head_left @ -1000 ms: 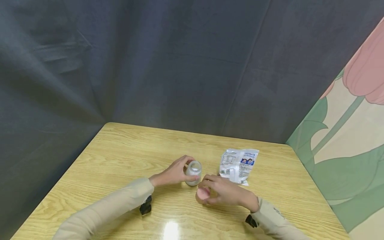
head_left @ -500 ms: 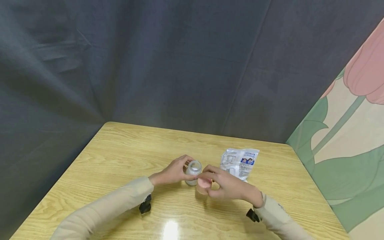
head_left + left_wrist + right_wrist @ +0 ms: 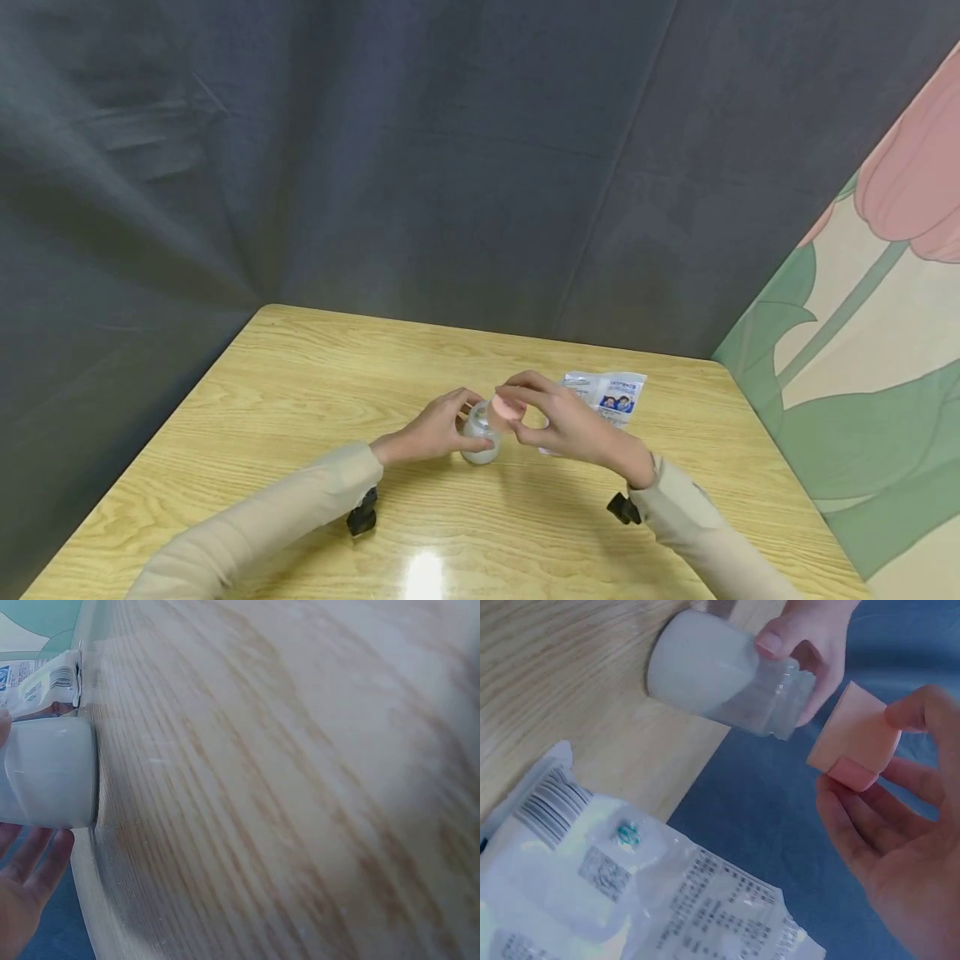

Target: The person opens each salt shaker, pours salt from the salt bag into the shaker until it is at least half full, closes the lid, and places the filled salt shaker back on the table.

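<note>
A clear glass jar (image 3: 480,452) with whitish contents stands upright on the wooden table, its mouth uncovered. My left hand (image 3: 430,432) grips it from the left, thumb in front and fingers behind. In the left wrist view the jar's lower part (image 3: 56,772) shows beside the fingers (image 3: 45,862). Between thumb and fingers my right hand (image 3: 576,427) pinches a peach-pink cap (image 3: 506,412), tilted, close to the right of the jar's rim. In the right wrist view the cap (image 3: 859,731) has a darker pink tab, and a small gap separates it from the jar's mouth (image 3: 799,705).
A white printed packet (image 3: 621,402) lies behind the right hand, partly hidden by it. Its barcode (image 3: 553,806) shows in the right wrist view. Dark cloth (image 3: 450,167) hangs past the table's (image 3: 337,358) far edge.
My right hand has lifted the cap up and away from me, from in front of the jar to beside its rim. The left hand and jar have barely moved.
</note>
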A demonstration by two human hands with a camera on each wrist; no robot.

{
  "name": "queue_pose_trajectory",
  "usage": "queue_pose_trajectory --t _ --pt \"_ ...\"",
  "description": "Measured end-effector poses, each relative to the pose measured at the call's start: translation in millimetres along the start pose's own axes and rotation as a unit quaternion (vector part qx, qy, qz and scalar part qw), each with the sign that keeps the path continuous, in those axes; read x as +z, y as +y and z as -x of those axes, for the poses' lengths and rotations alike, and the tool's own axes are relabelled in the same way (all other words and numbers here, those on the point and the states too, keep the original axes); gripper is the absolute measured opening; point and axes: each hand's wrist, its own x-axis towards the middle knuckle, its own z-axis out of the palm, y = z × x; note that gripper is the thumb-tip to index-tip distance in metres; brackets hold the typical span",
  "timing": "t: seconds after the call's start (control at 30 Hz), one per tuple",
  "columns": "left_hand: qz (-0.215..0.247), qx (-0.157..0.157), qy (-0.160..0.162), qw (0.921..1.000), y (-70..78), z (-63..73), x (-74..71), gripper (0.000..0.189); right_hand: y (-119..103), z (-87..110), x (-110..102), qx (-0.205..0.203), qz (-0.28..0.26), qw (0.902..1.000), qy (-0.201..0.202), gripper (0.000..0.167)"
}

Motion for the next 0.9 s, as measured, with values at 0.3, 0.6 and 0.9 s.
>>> queue_pose_trajectory --t 0.3,0.6,0.9 --pt "-0.012 0.012 0.003 0.9999 0.2 0.5 0.1 0.058 6 -9.0 10 0.024 0.003 0.9996 -0.013 0.039" --pt "-0.012 0.015 0.002 0.9998 -1.3 0.5 1.1 0.056 12 -12.7 18 0.0 0.002 1.0 0.004 0.037" --pt "0.004 0.014 0.0 0.9999 -0.3 0.6 -0.1 0.056 15 -14.6 23 -0.007 -0.001 1.0 0.003 0.036"
